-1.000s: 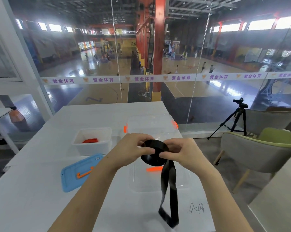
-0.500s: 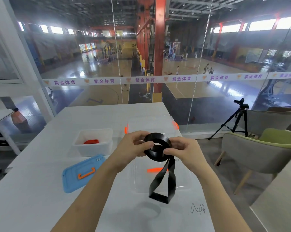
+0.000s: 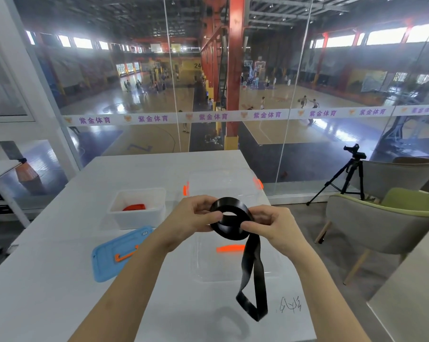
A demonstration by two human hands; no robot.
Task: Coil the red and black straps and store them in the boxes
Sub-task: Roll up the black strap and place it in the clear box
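Note:
A black strap [image 3: 230, 223] is partly wound into a flat coil held above the table. My left hand [image 3: 191, 218] pinches the coil's left side and my right hand [image 3: 270, 225] pinches its right side. The strap's loose end hangs down from the coil as a folded loop, its tip just above the tabletop. A coiled red strap [image 3: 134, 207] lies in the small white box [image 3: 119, 218] to the left. Below my hands sits a clear box [image 3: 270, 267] with an orange handle.
A blue lid [image 3: 105, 257] with an orange latch lies at the front left on the white table [image 3: 48, 280]. A clear lid [image 3: 221, 178] with orange clips rests behind my hands. Glass panels close the far edge. Chairs [image 3: 381, 225] and a tripod [image 3: 349, 178] stand at right.
The coil has been turned and wound further between my hands, now showing its open centre. The hanging tail has swung to the right; earlier it hung straight, then looped shorter.

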